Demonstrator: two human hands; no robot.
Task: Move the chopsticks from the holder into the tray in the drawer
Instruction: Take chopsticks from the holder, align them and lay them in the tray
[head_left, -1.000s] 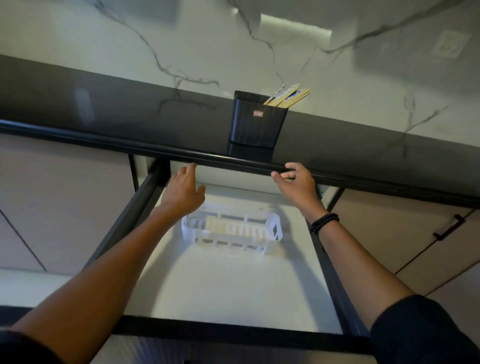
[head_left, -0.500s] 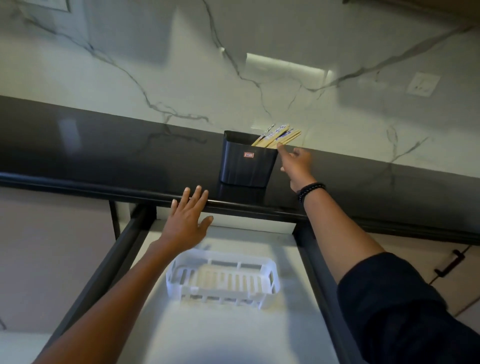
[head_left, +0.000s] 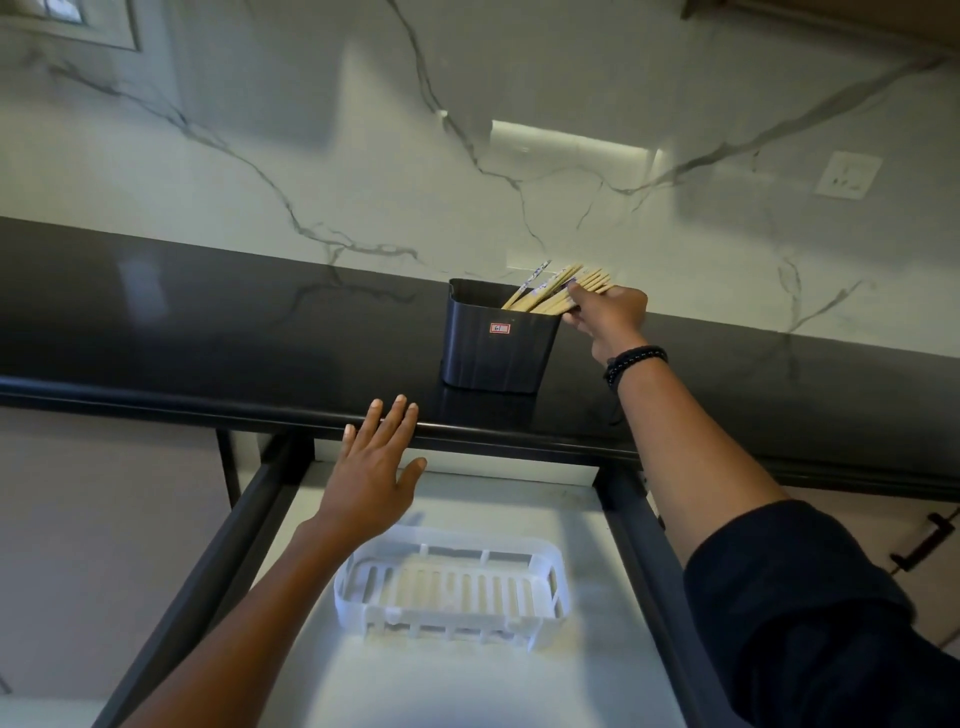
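None of the chopsticks (head_left: 563, 291) lie in the tray (head_left: 550, 561), which sits mid drawer (head_left: 467, 686); all lean in the holder (head_left: 496, 338) near the counter's (head_left: 208, 322) front edge. Right hand (head_left: 610, 312) curls round them; left hand (head_left: 371, 478) hovers flat, empty.

You see two hands, left hand (head_left: 371, 478) and right hand (head_left: 608, 312); holder (head_left: 496, 343) one; tray (head_left: 447, 626) one; drawer (head_left: 441, 686) one; chopsticks (head_left: 550, 291) bunched, you cannot count

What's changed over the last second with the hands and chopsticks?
The right hand left the counter edge, reached up to the holder and took hold of the chopsticks. The left hand stays open by that edge; holder and tray have not moved.
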